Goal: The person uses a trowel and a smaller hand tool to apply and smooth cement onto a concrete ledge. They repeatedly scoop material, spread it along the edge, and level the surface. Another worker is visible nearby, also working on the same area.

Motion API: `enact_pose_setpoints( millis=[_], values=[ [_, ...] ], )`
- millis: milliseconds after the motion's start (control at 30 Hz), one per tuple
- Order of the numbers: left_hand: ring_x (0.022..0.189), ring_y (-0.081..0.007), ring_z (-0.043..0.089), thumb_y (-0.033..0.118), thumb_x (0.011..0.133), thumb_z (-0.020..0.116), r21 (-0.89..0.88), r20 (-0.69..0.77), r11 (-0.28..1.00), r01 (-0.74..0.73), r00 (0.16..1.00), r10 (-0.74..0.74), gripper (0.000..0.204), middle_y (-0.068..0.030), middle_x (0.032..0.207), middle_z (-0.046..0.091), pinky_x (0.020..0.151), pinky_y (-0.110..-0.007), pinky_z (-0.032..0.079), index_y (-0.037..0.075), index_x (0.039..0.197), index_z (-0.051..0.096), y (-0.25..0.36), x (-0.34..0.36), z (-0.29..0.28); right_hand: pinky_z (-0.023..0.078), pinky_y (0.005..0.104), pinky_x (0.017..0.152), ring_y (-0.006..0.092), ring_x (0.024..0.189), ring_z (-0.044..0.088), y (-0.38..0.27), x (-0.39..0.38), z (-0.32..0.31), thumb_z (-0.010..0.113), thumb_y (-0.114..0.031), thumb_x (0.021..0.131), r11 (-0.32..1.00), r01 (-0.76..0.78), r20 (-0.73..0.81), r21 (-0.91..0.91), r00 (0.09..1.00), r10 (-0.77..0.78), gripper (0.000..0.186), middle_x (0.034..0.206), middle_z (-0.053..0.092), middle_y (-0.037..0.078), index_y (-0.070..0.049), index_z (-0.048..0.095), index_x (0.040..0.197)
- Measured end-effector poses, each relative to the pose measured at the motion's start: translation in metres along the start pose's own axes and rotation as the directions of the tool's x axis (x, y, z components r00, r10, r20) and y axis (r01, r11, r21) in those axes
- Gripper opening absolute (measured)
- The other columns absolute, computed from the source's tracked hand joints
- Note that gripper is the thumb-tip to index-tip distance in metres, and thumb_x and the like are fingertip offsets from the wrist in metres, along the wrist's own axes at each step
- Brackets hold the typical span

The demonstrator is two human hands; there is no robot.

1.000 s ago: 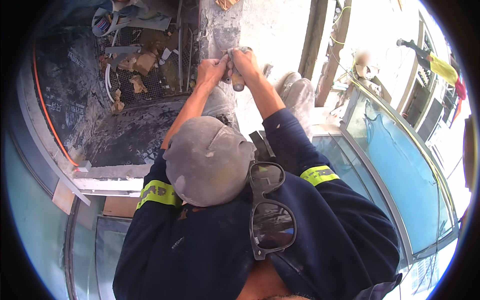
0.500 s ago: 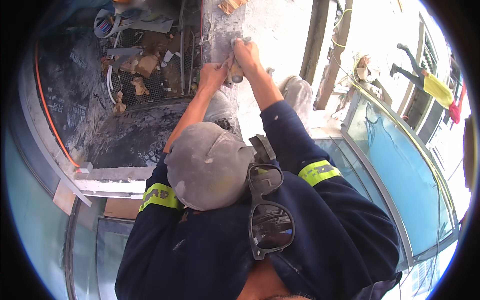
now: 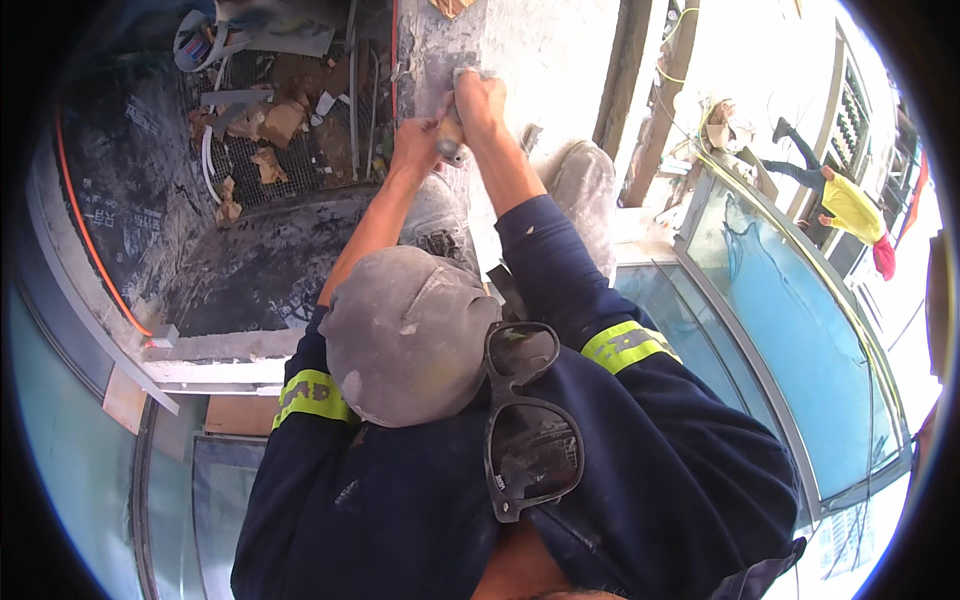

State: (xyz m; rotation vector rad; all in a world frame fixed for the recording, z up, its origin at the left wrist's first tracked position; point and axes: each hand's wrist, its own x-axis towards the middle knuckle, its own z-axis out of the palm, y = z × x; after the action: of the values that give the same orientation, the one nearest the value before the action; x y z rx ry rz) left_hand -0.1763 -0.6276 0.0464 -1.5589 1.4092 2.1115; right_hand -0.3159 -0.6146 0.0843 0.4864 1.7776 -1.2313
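Observation:
My right hand point(image 3: 480, 100) is closed around a hand tool with a rounded tan handle point(image 3: 451, 132), its grey end pointing back toward me. The tool's working part is hidden under the hand, beside a grey smear on the ledge. Close by on the left, my left hand point(image 3: 414, 144) has its fingers bent together against the tool's side. What those fingers pinch is too small to make out. Both hands are over a pale, dusty concrete ledge point(image 3: 425, 45).
Left of the ledge, a recess holds wire mesh point(image 3: 290, 160), torn cardboard point(image 3: 284, 122) and a white bucket point(image 3: 195, 45). An orange conduit point(image 3: 85, 220) runs along its side. Glass panels point(image 3: 780, 290) stand at right. Another person in a yellow top point(image 3: 852, 203) is farther right.
Both hands have shifted slightly left, and the tool's handle has swung so its near end points more to the left. The person at far right has changed posture.

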Motion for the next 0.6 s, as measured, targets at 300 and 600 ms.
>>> enact_pose_setpoints(
  millis=[300, 600],
  values=[
    [0.054, -0.0219, 0.070, 0.052, 0.103, 0.066, 0.279, -0.100, 0.960, -0.012, 0.994, 0.041, 0.065, -0.0147, 0.066, 0.070, 0.052, -0.036, 0.055, -0.008, 0.081, 0.075, 0.024, -0.016, 0.004, 0.052, 0.0395, 0.059, 0.0224, 0.064, 0.067, 0.012, -0.003, -0.069, 0.053, -0.027, 0.105, 0.932, 0.138, 0.260, -0.335, 0.964, -0.049, 0.040, 0.080, 0.073, 0.015, 0.003, 0.071, 0.085],
    [0.052, -0.0138, 0.059, 0.042, 0.104, 0.070, 0.243, -0.078, 0.970, -0.016, 0.996, 0.036, 0.046, -0.0050, 0.070, 0.069, 0.047, -0.033, 0.046, 0.000, 0.089, 0.077, 0.014, -0.011, 0.000, 0.057, 0.0350, 0.056, 0.0198, 0.060, 0.064, 0.023, -0.015, -0.037, 0.052, -0.026, 0.113, 0.995, -0.103, 0.228, 0.009, 0.969, 0.099, 0.041, 0.082, 0.071, 0.015, 0.008, 0.067, 0.097]
  ],
)
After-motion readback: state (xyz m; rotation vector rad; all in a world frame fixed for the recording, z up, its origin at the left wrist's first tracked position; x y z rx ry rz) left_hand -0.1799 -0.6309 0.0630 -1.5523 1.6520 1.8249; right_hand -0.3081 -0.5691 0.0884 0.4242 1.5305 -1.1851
